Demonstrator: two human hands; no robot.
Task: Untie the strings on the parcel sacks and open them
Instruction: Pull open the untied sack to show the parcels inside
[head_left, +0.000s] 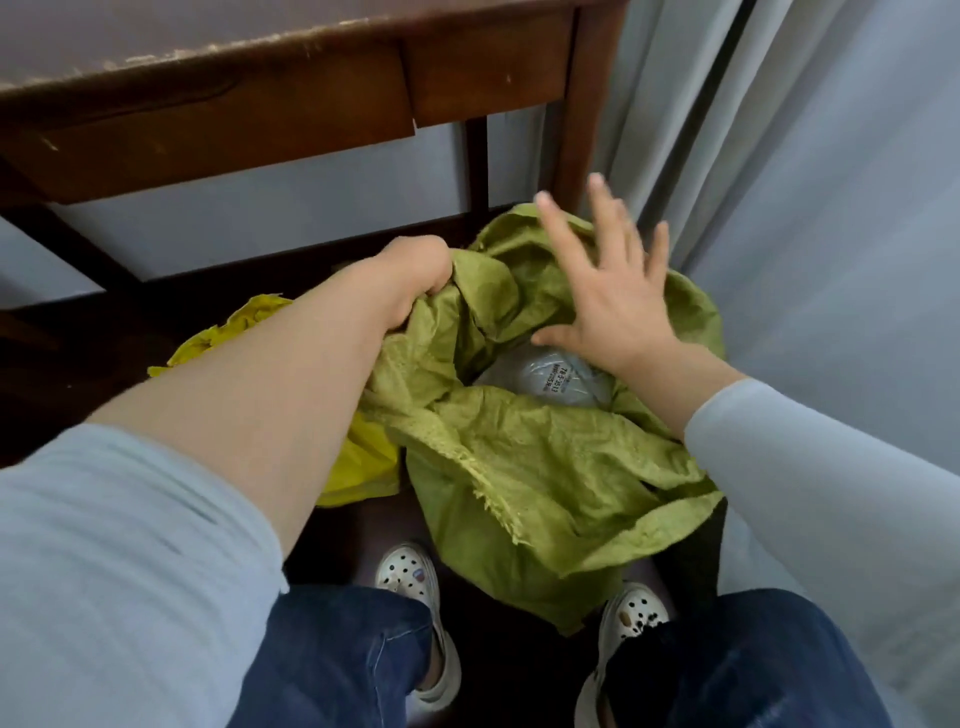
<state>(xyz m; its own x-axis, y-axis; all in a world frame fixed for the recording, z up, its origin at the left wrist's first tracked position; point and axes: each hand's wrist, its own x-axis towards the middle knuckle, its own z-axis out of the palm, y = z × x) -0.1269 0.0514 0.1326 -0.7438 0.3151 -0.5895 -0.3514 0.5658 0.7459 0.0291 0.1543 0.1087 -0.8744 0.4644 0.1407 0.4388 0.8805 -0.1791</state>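
Beside the grey curtain (831, 208), by the wooden table (260, 119), the green sack (545, 467) sits open on the floor; your left hand (415, 280) clutches its rim, your right hand (608, 301) hovers empty, fingers spread, over the grey parcel (550, 379) inside

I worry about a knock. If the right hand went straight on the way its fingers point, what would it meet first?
Likely the far rim of the green sack; if the right hand passes above it, the table leg comes next. Depth is unclear.
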